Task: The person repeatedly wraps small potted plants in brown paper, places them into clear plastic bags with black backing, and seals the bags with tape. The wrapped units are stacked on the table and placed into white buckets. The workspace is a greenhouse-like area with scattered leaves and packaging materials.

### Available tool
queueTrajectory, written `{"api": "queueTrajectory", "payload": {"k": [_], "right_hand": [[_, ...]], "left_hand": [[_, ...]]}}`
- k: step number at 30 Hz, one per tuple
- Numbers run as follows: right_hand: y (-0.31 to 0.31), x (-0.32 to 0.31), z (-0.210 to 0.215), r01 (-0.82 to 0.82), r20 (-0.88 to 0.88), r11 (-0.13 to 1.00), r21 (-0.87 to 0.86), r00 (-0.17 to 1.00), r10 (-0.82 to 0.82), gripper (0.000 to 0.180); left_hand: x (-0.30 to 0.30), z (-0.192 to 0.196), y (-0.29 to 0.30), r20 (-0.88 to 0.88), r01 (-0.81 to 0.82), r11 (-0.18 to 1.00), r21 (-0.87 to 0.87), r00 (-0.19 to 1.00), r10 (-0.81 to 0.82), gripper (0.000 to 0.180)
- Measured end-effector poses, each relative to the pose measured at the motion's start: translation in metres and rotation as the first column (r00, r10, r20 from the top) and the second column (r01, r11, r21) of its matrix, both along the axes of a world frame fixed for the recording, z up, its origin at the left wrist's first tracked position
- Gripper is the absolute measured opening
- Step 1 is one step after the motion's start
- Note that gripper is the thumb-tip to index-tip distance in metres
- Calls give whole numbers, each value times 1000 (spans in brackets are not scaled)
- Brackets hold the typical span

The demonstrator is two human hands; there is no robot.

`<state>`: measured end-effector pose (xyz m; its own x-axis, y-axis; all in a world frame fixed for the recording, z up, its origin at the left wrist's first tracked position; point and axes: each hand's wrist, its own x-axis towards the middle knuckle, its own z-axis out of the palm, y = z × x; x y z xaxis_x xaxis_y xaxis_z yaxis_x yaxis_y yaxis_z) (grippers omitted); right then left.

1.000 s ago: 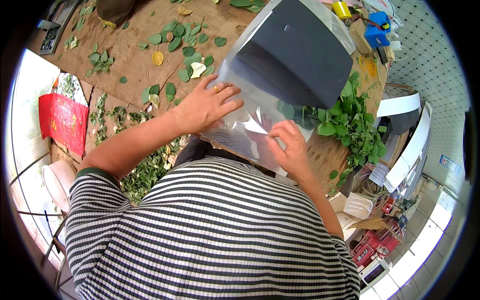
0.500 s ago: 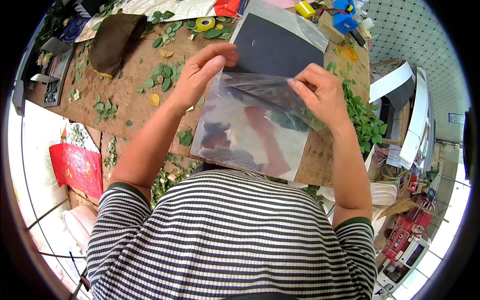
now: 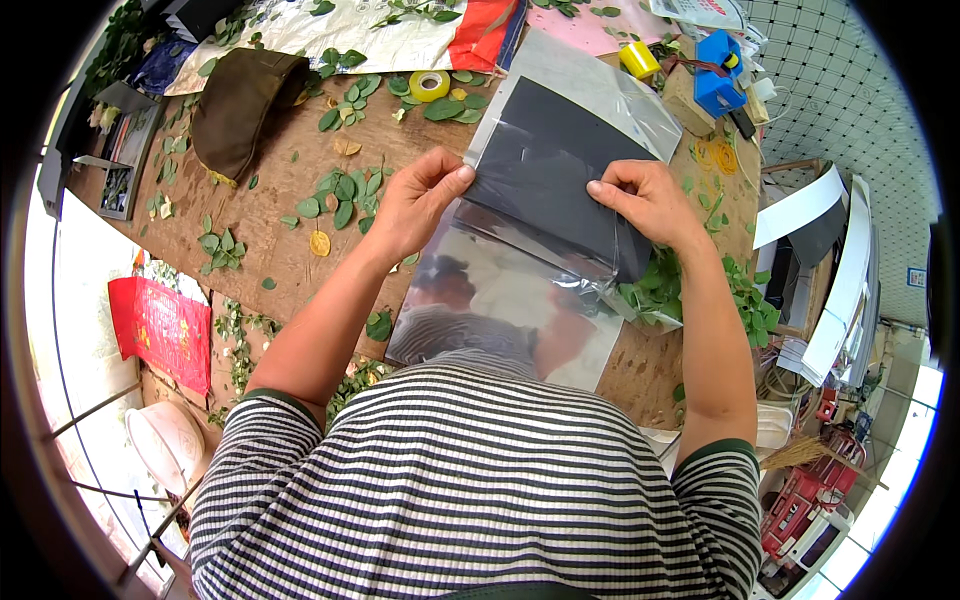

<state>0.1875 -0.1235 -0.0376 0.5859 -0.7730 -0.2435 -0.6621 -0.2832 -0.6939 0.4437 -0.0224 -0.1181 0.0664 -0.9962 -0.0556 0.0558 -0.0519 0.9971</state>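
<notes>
The left hand (image 3: 422, 207), at eleven o'clock, and the right hand (image 3: 645, 203), at two, pinch glossy clear plastic film (image 3: 500, 285), part of it overlapping a black rectangular sheet (image 3: 560, 145) at one. Loose green leaves (image 3: 343, 214) lie at ten on the wooden table (image 3: 325, 278), a yellow tape roll (image 3: 416, 90) between eleven and twelve, green leafy stems (image 3: 750, 308) at three, thin yellow bands (image 3: 712, 157) at two
</notes>
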Motion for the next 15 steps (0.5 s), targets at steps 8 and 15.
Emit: {"api": "queueTrajectory", "payload": {"k": [8, 15], "right_hand": [[-11, -1, -19, 67, 58, 973, 219, 995, -82, 28], [-11, 5, -12, 72, 77, 946, 316, 992, -101, 29]], "left_hand": [[26, 33, -27, 279, -13, 993, 117, 960, -20, 23], [-45, 50, -130, 961, 679, 681, -274, 211, 177, 99]]}}
